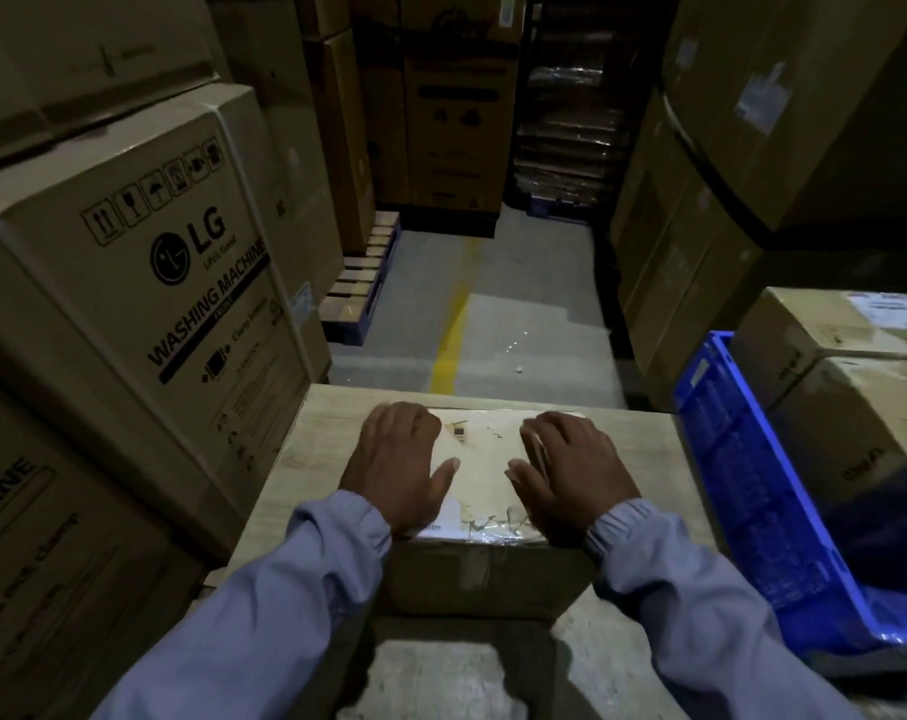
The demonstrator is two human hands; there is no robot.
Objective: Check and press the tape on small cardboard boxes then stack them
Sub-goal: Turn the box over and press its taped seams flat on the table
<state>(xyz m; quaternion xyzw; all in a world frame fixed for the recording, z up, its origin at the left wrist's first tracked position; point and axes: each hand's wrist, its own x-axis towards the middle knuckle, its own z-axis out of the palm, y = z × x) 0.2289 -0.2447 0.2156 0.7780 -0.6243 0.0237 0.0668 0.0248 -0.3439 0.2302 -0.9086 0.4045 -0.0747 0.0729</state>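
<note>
L hand (pixel 397 465) & R hand (pixel 571 470) both flat, palms down, fingers relaxed, pressing on top of small cardboard box (pixel 485 569), lower centre of frame. Wrinkled clear tape (pixel 493 527) shows betw. the wrists at near edge. Box sits on pale wood table (pixel 327 433). Blue crate (pixel 742 485) at right; LG washing machine cartons (pixel 145 283) stacked at left; yellow floor line (pixel 451 330) mid-frame.

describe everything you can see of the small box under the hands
The small cardboard box is brown, closed and upright on the pale wooden table. Its top carries a pale label and wrinkled clear tape at the near edge. The left hand and right hand rest palm down on it.
</note>
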